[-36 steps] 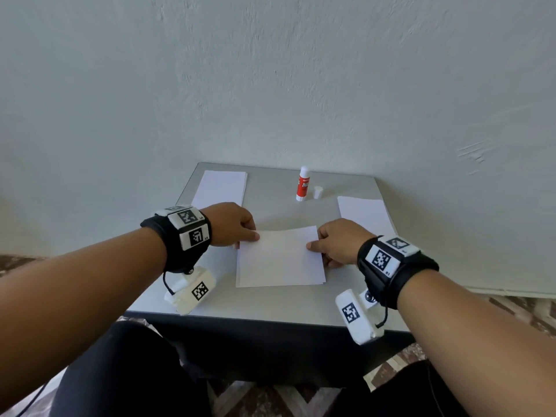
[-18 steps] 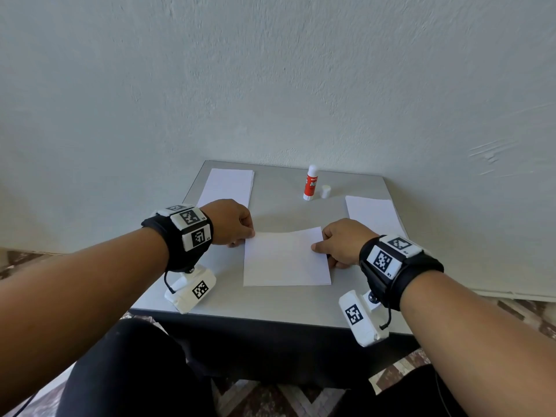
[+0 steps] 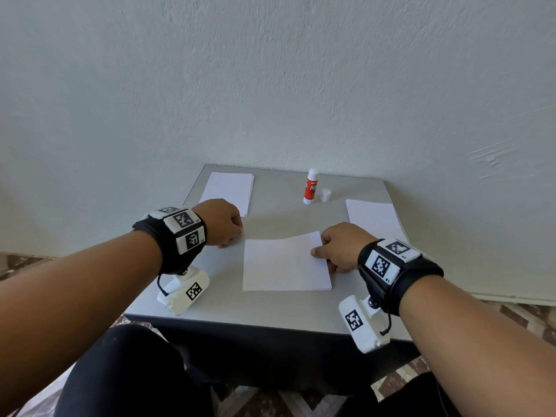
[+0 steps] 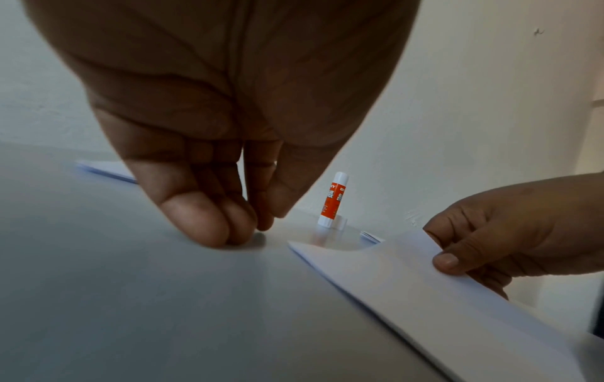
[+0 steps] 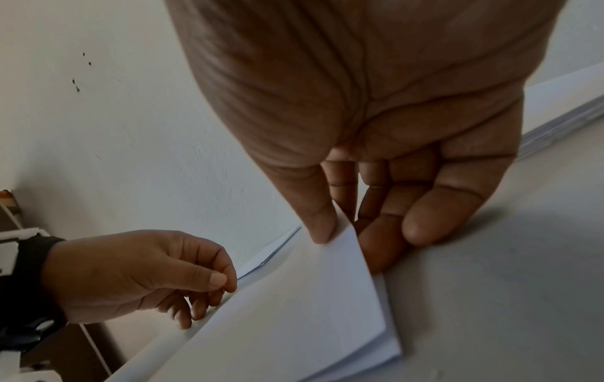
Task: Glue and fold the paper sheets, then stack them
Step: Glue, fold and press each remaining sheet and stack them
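A person sits at a small grey tabletop [image 3: 210, 308] set against a pale wall, with both forearms reaching forward. Each wrist wears a black band with black-and-white square markers and a small white camera hanging under it.

Nearest, in the middle of the tabletop, lies a folded white paper sheet [image 3: 282, 263]. Its near edge rests flat, while its far right corner is lifted slightly off the surface.

The right hand [image 3: 341, 246] holds that lifted right edge. The thumb presses on top of the paper and the other fingers [image 5: 389, 243] curl underneath it, pinching the sheet between them.

The left hand [image 3: 221, 221] is just to the left of the sheet, apart from its edge. Its fingers [image 4: 202, 219] are curled together with their tips resting on the bare tabletop, and they hold nothing.

Farther back on the left lies a flat stack of white paper [image 3: 228, 189]. Farther back on the right lies another flat stack of white paper [image 3: 371, 216], just beyond the right hand.

At the far edge, between the two stacks, a red and white glue stick [image 3: 310, 188] stands upright with its cap off. The small white cap [image 3: 325, 195] stands just beside it on its right.
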